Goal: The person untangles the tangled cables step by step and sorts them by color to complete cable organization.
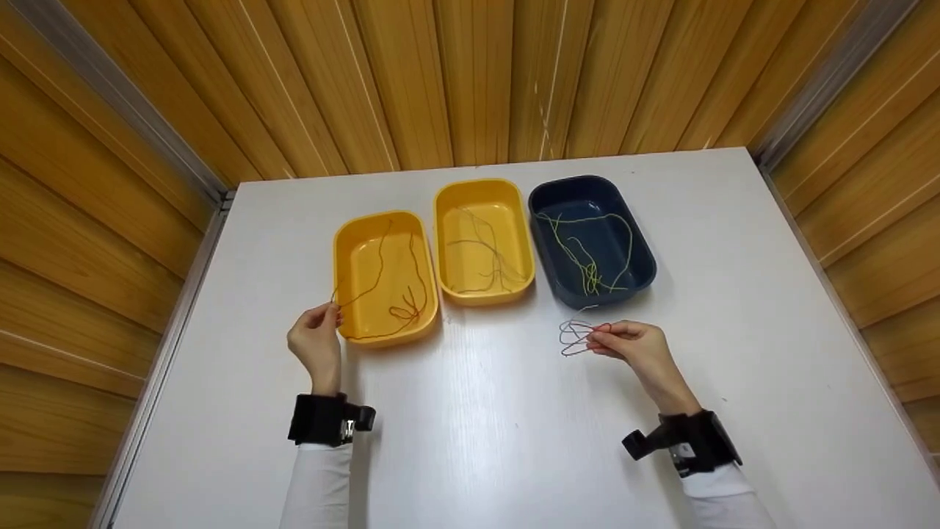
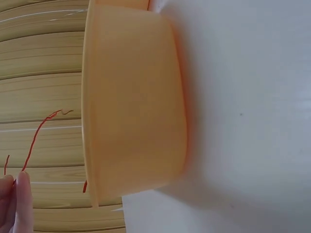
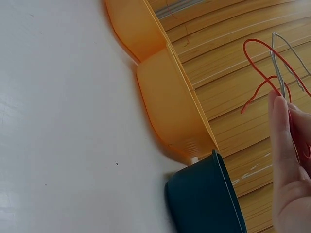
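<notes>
My left hand point(image 1: 316, 339) is at the left rim of the left yellow bin point(image 1: 339, 257), pinching a thin red wire point(image 2: 33, 141) between thumb and fingers. Strands reach from that hand over the bin, where more reddish wire point(image 1: 424, 273) lies loosely coiled. In front of the dark blue bin point(image 1: 640, 246), above the table, my right hand point(image 1: 645, 351) pinches a loose bundle. The right wrist view shows it as looped red wire point(image 3: 256, 68) together with grey wire point(image 3: 276, 63). Part of the bundle is hidden behind the fingers.
The middle yellow bin point(image 1: 440, 213) stands between the other two and holds greyish wires point(image 1: 493, 246). Yellow-green wires point(image 1: 630, 239) lie in the dark blue bin. All three bins stand on a white table point(image 1: 477, 441), with wood-patterned walls point(image 1: 470, 81) around it.
</notes>
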`<action>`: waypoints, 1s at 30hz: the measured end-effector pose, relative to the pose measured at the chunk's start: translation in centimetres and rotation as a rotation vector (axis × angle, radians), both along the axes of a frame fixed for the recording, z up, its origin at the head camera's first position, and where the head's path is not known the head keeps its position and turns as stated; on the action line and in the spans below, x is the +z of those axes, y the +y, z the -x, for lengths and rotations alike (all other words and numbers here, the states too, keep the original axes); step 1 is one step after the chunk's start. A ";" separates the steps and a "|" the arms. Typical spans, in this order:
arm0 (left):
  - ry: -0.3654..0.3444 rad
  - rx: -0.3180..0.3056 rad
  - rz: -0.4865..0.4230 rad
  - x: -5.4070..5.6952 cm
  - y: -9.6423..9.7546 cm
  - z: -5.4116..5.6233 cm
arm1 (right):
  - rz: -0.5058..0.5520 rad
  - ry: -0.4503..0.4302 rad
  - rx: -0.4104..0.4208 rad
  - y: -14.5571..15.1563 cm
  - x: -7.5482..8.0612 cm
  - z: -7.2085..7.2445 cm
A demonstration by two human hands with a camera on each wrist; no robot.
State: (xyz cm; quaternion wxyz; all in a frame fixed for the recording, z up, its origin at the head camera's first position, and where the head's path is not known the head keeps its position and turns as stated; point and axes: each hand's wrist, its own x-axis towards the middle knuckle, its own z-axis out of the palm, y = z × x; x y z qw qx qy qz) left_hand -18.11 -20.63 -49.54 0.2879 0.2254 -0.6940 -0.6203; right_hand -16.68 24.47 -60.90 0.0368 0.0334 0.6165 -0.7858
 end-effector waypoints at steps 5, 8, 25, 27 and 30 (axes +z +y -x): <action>-0.044 -0.018 0.023 0.2 0.7 0.3 | 0.008 0.002 0.006 -0.1 0.1 0.0; -0.063 -0.019 0.054 -0.3 0.8 0.7 | 0.015 0.009 0.013 -0.3 0.0 0.0; -0.164 -0.132 0.144 -0.2 1.8 0.9 | 0.049 0.017 0.015 -0.5 -0.2 0.4; -0.161 -0.136 0.165 0.2 2.1 0.7 | 0.054 0.017 0.012 -0.5 -0.2 0.4; -0.130 -0.160 0.160 1.0 2.8 0.4 | 0.053 0.022 0.015 -0.5 -0.3 0.5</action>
